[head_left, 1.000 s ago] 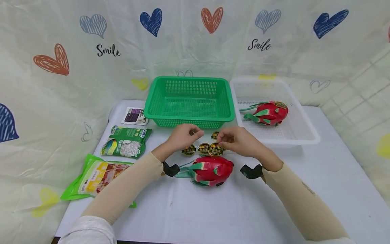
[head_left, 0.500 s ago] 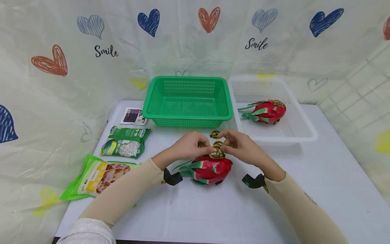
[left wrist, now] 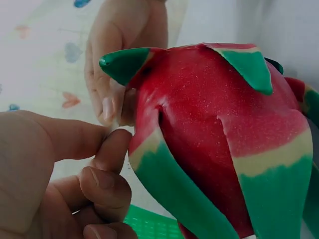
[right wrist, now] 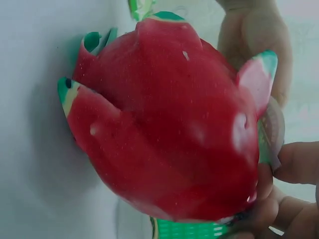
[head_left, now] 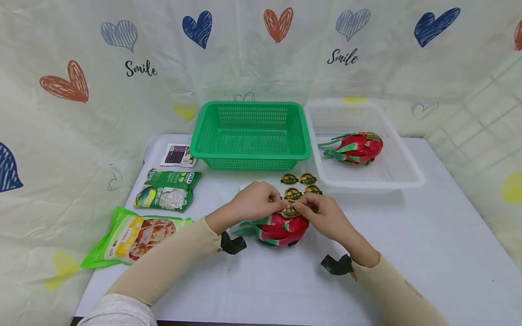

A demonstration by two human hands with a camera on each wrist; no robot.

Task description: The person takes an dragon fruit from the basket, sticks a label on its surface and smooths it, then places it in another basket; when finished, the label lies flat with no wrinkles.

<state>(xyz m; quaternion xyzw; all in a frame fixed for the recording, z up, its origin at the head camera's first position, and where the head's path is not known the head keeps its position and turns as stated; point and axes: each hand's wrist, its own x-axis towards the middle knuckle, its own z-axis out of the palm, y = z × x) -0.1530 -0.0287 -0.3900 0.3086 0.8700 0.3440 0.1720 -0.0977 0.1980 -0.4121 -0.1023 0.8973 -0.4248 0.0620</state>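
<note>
A round black-and-gold sticker (head_left: 290, 210) is stretched between my two hands at the far side of a red dragon fruit (head_left: 283, 232) with green scales. My left hand (head_left: 258, 200) pinches the sticker's left edge between thumb and forefinger. On the opposite edge, my right hand (head_left: 325, 216) pinches it the same way. From the right wrist, the pale back of the sticker (right wrist: 274, 124) shows right beside the fruit's skin. The dragon fruit (left wrist: 199, 104) fills much of the left wrist view and partly hides the right hand behind it. Several more stickers (head_left: 289, 179) lie just beyond the hands.
A green basket (head_left: 250, 158) stands at the back. To its right, a white basket (head_left: 401, 167) holds another dragon fruit (head_left: 360, 148) with a sticker on it. On the left lie a purple-and-white packet (head_left: 179, 155), a green bag (head_left: 168, 190) and a larger food bag (head_left: 138, 235).
My hands were apart above the stickers. They have come together with one sticker held between them and moved slightly nearer, over the dragon fruit's far side.
</note>
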